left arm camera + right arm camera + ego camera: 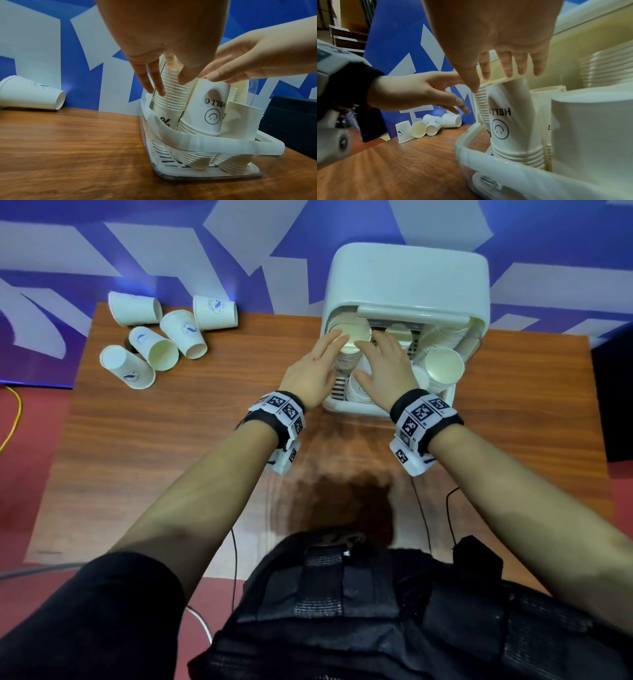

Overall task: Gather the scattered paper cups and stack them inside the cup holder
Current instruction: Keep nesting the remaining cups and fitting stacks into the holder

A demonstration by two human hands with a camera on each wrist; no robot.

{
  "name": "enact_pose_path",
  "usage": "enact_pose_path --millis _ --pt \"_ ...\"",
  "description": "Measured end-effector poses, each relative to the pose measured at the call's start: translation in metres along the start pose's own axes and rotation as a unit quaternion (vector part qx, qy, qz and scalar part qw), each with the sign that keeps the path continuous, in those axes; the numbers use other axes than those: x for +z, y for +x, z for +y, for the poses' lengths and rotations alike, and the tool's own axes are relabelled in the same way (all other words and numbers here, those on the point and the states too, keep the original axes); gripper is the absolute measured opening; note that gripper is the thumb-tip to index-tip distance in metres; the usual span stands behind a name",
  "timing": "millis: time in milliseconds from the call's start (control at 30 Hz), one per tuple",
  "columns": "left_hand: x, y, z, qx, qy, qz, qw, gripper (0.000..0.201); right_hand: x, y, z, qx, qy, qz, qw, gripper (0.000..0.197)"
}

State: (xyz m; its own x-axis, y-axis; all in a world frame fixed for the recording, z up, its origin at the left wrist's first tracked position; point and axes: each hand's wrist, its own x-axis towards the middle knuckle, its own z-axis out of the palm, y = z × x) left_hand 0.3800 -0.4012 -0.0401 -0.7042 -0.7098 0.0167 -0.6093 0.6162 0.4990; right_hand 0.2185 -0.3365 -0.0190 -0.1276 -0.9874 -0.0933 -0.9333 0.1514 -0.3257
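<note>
The fingers of the left hand are held straight, gripping nothing, beside a stack in the holder; those of the right hand are likewise extended, resting on an upturned "HELLO" cup. Five loose cups lie at about ten o'clock from the fingers, on the surface, nearer the left hand. Four are seen on their sides, axes level; one stands upside down. They are white with blue logos.

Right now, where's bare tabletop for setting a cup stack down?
Bare wood runs between the loose cups and the cup holder, and along the near edge. Crowded: inside the holder, where left hand and right hand work.
</note>
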Motion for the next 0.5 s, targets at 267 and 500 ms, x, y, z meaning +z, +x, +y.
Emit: enact_pose_path --millis 267,500 --pt "-0.022 -0.038 0.005 -0.02 -0.016 0.012 1.0 0.057 -0.01 -0.03 -0.024 -0.012 0.027 0.019 0.999 0.036" --pt "-0.044 -0.089 -0.034 -0.062 -0.037 0.019 0.997 0.049 0.012 -0.029 -0.089 -0.042 0.07 -0.01 0.997 0.03"
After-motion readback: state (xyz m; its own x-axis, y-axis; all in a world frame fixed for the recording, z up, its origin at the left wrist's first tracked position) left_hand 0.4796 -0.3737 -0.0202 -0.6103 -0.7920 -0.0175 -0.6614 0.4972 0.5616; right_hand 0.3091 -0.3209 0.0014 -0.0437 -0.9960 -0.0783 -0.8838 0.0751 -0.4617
